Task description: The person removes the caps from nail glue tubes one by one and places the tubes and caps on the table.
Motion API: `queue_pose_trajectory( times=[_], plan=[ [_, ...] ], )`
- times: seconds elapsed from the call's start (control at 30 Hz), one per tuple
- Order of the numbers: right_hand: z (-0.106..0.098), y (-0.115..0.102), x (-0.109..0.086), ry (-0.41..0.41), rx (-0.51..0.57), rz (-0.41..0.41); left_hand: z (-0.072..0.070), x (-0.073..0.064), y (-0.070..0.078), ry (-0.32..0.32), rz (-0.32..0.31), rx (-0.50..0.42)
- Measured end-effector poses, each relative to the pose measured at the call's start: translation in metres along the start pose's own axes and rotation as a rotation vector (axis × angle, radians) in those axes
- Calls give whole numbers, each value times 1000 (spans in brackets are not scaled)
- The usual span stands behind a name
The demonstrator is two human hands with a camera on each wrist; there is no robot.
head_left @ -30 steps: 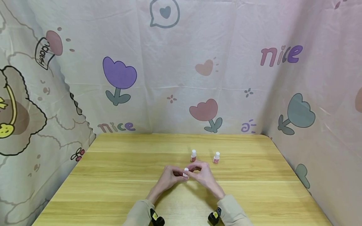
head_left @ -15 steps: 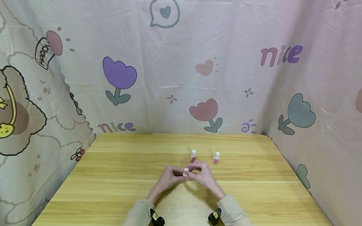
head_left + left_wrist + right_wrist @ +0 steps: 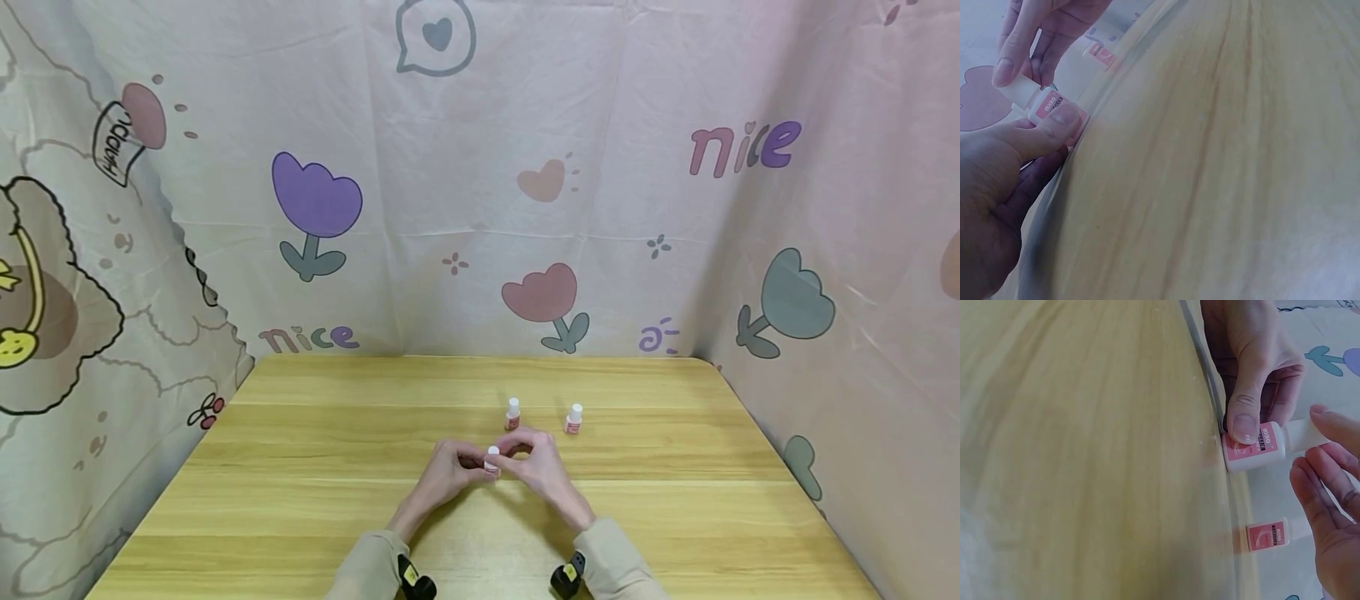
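Observation:
A small white bottle with a pink-and-black label stands upright on the wooden table between the two hands. My left hand grips its body, the thumb lying across the label. At the top, my right hand pinches the white cap between thumb and fingers. The cap sits on the bottle's neck. Just behind the right hand is a second bottle of the same look, with its white cap on. A third capped bottle stands a little further right.
The light wooden table reaches back to a printed cloth hung behind it. More cloth hangs at the left and right sides. Black wrist cameras are strapped over the beige sleeves.
Both hands stay at the same place on the bottle. The bottle and its cap show only a very slight shift in tilt; the other two bottles have not moved.

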State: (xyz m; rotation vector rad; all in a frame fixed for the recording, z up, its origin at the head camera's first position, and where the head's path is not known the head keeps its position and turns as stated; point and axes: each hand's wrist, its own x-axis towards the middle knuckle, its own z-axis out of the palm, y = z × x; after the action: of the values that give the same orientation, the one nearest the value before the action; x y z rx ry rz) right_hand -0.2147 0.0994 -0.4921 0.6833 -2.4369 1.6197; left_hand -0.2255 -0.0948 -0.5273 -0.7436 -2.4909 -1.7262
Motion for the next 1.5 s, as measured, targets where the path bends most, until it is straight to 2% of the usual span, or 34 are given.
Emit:
queue_pose_trajectory(
  times=[0.37,0.93,1.2,1.27,1.5],
  plan=[
    [-1,4,-1,-16,56,-46,0,0,0,-2,-7,-13],
    [-1,5,-1,-28,96,-43,0,0,2,-10,4,-2],
    [1,-1,0,-1,25,20,0,-1,0,-2,30,-19],
    [2,6,0,9,30,6,0,-1,0,-1,29,-23],
    [4,-1,-1,7,-5,-28,1,-2,1,8,21,-30]
  ],
)
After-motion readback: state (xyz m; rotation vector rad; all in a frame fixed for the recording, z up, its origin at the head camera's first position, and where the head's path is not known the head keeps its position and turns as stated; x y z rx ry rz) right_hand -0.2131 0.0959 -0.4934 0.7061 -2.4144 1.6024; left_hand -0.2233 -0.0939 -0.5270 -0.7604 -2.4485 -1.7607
